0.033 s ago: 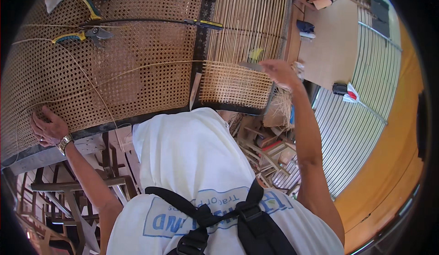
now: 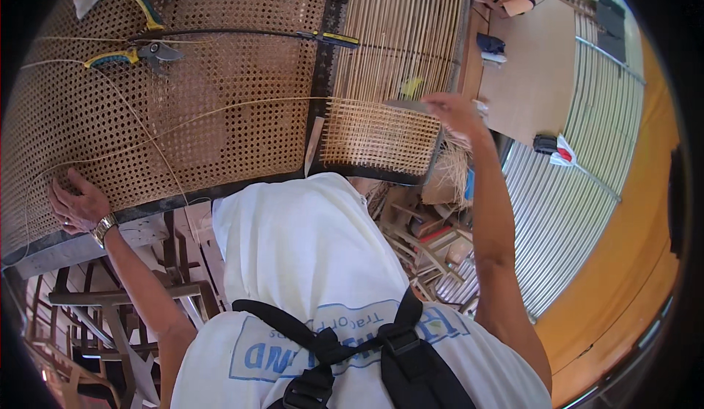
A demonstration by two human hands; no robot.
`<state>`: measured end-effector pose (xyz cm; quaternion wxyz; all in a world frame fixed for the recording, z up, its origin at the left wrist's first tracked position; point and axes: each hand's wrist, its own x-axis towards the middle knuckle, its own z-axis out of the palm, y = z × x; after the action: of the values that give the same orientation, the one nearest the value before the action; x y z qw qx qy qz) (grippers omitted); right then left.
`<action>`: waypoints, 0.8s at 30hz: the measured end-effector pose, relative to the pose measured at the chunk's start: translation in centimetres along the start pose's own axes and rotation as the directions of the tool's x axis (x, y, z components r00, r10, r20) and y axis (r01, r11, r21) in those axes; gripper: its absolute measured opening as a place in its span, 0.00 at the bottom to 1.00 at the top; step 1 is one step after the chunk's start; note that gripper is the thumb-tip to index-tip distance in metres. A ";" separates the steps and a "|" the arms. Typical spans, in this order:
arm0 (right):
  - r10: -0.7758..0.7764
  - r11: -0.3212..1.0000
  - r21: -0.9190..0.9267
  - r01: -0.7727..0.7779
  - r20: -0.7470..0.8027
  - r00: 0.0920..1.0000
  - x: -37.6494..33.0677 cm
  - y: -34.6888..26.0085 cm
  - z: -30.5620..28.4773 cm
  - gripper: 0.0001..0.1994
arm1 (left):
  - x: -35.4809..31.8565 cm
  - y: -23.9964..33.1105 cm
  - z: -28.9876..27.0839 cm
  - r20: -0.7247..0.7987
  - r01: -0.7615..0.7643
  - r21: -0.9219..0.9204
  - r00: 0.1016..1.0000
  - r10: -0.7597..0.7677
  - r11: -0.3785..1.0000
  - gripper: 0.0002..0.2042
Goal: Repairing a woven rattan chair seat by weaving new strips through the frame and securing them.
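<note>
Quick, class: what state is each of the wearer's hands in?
Left hand: open, resting on woven cane.
Right hand: closed, holding a flat grey blade.

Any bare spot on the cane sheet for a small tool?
Yes: woven cane sheet between the pruning shears, long pale strand and black strip. Crowded: upper left, around the shears and white lump; lower left, under the left hand.

Beyond the right hand point(image 2: 456, 114) lies a broad tan panel point(image 2: 539, 75), with pale ribbed sheeting point(image 2: 568, 214) farther to that hand's right and a smooth orange-brown surface point(image 2: 645, 247) outermost. Dark wooden furniture frames point(image 2: 117, 299) crowd the space below the left hand point(image 2: 81, 202), and lighter wooden frames point(image 2: 419, 256) lie jumbled below the right.
</note>
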<state>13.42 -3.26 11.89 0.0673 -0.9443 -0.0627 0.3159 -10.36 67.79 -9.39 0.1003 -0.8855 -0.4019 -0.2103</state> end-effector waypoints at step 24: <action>-0.160 0.977 -0.116 0.176 0.138 0.977 1.3 -2.5 1.4 0.13 | 0.2 0.2 -0.2 0.040 0.026 -0.136 0.999 -0.021 0.990 0.31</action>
<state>13.38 -0.45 10.44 0.0290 -0.9157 -0.1668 0.3644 -10.13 67.76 -9.12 0.0291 -0.8895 -0.3987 -0.2214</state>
